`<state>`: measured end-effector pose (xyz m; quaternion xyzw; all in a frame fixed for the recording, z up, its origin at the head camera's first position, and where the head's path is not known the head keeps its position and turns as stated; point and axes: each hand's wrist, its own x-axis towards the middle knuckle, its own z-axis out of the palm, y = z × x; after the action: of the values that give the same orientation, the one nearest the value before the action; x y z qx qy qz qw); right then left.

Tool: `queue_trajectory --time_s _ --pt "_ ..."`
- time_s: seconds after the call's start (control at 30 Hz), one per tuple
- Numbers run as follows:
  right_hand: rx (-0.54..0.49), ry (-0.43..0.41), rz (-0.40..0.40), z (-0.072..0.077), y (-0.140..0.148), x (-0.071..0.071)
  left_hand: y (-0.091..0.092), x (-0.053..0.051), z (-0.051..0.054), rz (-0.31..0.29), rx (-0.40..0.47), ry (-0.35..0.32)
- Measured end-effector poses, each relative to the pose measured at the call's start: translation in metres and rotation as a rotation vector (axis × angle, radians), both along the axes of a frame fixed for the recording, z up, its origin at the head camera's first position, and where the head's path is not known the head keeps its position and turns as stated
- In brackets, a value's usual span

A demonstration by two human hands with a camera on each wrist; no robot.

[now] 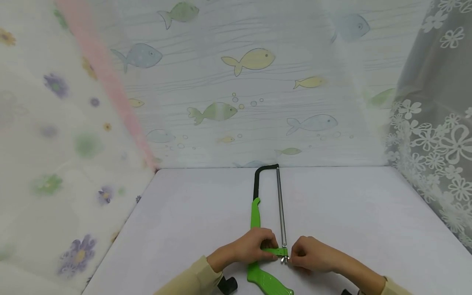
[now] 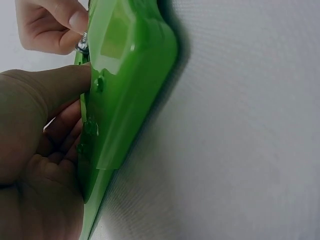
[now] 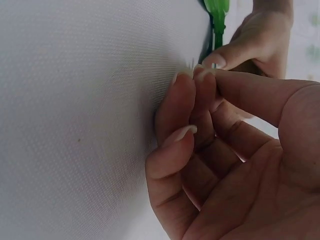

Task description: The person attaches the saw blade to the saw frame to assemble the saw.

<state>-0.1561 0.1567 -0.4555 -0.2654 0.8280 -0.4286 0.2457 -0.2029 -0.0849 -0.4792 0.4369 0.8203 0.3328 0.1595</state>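
A hacksaw point(image 1: 271, 282) with a green handle and a dark bow lies on the white table, its blade side point(image 1: 281, 205) facing right. My left hand point(image 1: 254, 246) grips the green crosspiece point(image 1: 274, 250) at the near end of the blade; in the left wrist view its thumb presses against the green body point(image 2: 120, 75). A small metal wing nut point(image 1: 284, 259) on a threaded bolt sticks out below that crosspiece. The thumb and fingertips of my right hand point(image 1: 313, 254) pinch at the nut's right side. In the right wrist view those fingertips point(image 3: 202, 80) hide it.
The white tabletop point(image 1: 191, 205) spreads out on both sides of the saw. A fish-print curtain point(image 1: 254, 90) hangs behind its far edge, a floral sheet point(image 1: 81, 184) at left and lacy cloth point(image 1: 442, 143) at right. A black wrist device point(image 1: 228, 285) sits under my left sleeve.
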Motion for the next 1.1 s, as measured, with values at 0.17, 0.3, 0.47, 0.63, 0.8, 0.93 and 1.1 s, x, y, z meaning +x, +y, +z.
queue_trajectory --time_s 0.17,0.3,0.47,0.63,0.8,0.93,1.1 --pt "-0.009 0.008 0.024 0.002 -0.002 0.000 0.000 0.000 0.001 0.000 0.001 0.007" --pt "0.006 0.021 0.031 0.004 -0.005 0.001 0.000 0.000 0.001 -0.001 0.002 0.013" --pt "0.093 0.059 0.014 0.003 -0.007 0.003 -0.001 0.000 0.000 -0.006 0.009 0.018" --pt "0.152 0.077 0.020 0.001 -0.008 0.005 -0.001 0.000 0.000 -0.010 0.010 0.022" --pt "0.111 0.022 0.041 0.000 -0.011 0.002 -0.001 -0.001 -0.001 -0.010 0.009 0.013" --pt "0.108 -0.005 0.024 -0.001 -0.014 0.001 -0.001 -0.001 -0.002 -0.016 0.010 0.007" --pt "0.137 -0.007 -0.041 0.000 -0.018 0.002 -0.002 -0.001 -0.002 -0.021 0.011 0.024"
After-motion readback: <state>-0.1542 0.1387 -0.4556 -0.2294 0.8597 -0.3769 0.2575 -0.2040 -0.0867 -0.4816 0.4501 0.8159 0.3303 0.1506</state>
